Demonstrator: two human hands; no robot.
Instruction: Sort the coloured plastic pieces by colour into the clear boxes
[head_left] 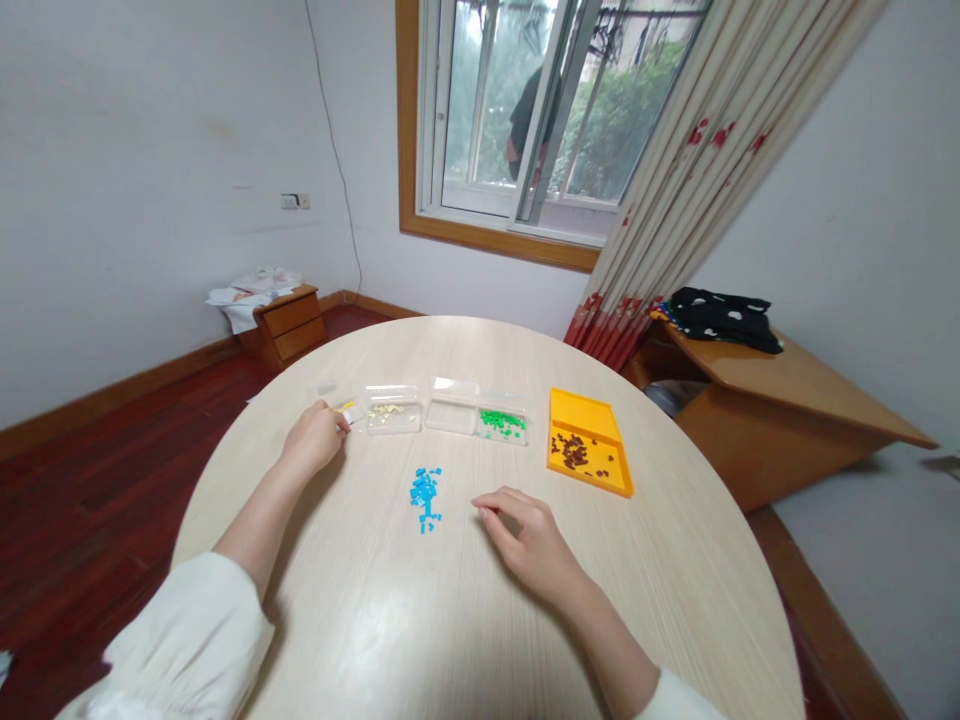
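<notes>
My left hand is at the leftmost clear box, which has yellow pieces in it; its fingers are bent at the box's edge, and what they hold, if anything, is hidden. My right hand hovers over or rests on the table to the right of a small pile of blue pieces, thumb and fingertips brought together, with anything between them too small to make out. Beyond the pile stand a clear box of pale yellow pieces and a clear box of green pieces.
A clear box without visible pieces adjoins the green one. An open orange box with dark brown pieces lies at the right of the round table. A wooden desk stands beyond the table's right edge.
</notes>
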